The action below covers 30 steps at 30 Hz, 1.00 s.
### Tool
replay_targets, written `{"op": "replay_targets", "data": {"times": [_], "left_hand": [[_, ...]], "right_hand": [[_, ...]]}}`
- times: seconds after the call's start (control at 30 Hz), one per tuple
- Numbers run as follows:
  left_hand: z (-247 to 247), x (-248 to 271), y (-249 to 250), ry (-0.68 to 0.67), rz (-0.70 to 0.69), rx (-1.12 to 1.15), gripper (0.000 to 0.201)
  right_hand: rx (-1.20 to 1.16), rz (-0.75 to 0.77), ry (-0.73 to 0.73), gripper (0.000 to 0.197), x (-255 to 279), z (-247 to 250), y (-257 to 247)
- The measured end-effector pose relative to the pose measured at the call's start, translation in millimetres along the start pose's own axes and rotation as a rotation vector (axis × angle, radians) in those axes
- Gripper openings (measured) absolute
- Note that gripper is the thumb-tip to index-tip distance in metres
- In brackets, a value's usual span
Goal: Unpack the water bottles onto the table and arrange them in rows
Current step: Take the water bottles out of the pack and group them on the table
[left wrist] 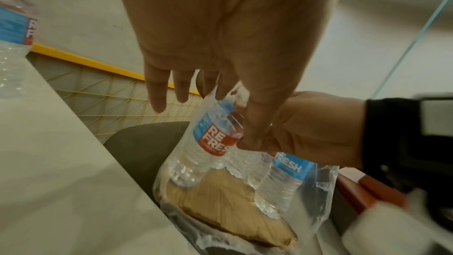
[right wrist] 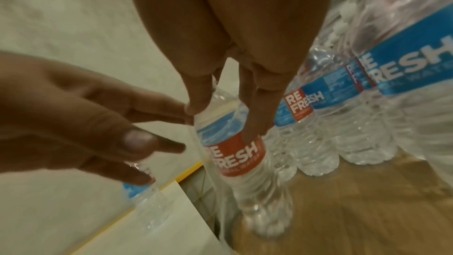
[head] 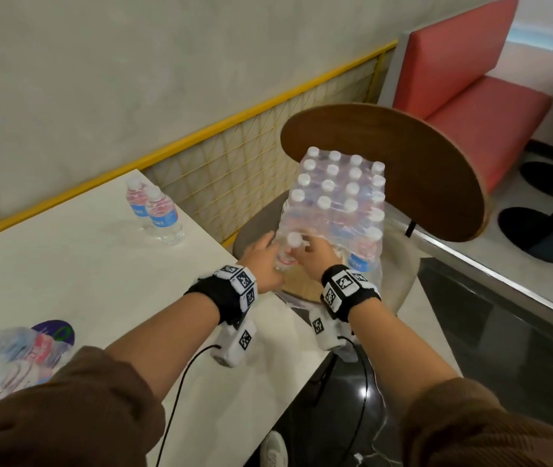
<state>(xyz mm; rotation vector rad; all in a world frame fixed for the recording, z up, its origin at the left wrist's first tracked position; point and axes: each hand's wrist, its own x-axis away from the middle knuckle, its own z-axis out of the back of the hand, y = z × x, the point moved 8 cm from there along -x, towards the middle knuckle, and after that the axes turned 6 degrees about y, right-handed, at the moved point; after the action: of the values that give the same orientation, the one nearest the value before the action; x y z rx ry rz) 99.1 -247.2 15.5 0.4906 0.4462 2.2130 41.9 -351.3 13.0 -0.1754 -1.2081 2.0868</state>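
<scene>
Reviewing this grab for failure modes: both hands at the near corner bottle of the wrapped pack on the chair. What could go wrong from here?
1. The right hand pinches the corner bottle only near its top; it may slip.
2. Torn plastic wrap hangs loose around the bottle and could snag it or drag the pack.
3. The pack sits on a chair seat, beside the table; a hard pull might tip neighbouring bottles.

Shrink wrap and chair back hem the bottles.

"RE FRESH" on bottle label, subtext prob. "WATER"
</scene>
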Motion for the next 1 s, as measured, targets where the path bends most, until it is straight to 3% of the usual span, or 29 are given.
{"op": "replay_targets", "data": {"times": [0.07, 0.13, 0.27, 0.33, 0.43, 0.6, 0.7, 0.77, 0.9, 1.0], "left_hand": [[-5, -8, 1, -0.010, -0.014, 0.099, 0.096], [-10, -12, -2, 0.018, 0.013, 0.235, 0.101], [-19, -14, -16, 0.101, 0.084, 0.320, 0.068], [-22, -8, -21, 0.096, 0.101, 0.329, 0.062], [-13, 2, -22, 0.140, 0.105, 0.378, 0.057], [34, 30, -33, 0.235, 0.127, 0.380, 0.045], [60, 53, -59, 0.157, 0.159, 0.217, 0.043], [70, 72, -82, 0.058, 0.201, 0.094, 0.040], [72, 120, -132, -0.123, 0.317, -0.130, 0.044], [80, 148, -164, -0.168, 0.396, -0.142, 0.050]], "right_hand": [[-0.058, 0.042, 0.007, 0.029, 2, -1, 5], [-0.098, 0.083, -0.001, 0.033, 13, 0, 0], [-0.293, 0.015, 0.013, 0.044, 30, 13, 14], [-0.379, -0.140, 0.177, 0.050, 31, 33, 42], [-0.403, -0.320, 0.437, 0.041, 33, 51, 84], [-0.419, -0.515, 0.613, 0.090, 35, 42, 105], [-0.458, -0.605, 0.677, 0.110, 28, 43, 117], [-0.449, -0.631, 0.680, 0.103, 20, 46, 122], [-0.479, -0.578, 0.657, 0.071, 15, 50, 120], [-0.349, -0.488, 0.598, 0.080, 22, 47, 108]]}}
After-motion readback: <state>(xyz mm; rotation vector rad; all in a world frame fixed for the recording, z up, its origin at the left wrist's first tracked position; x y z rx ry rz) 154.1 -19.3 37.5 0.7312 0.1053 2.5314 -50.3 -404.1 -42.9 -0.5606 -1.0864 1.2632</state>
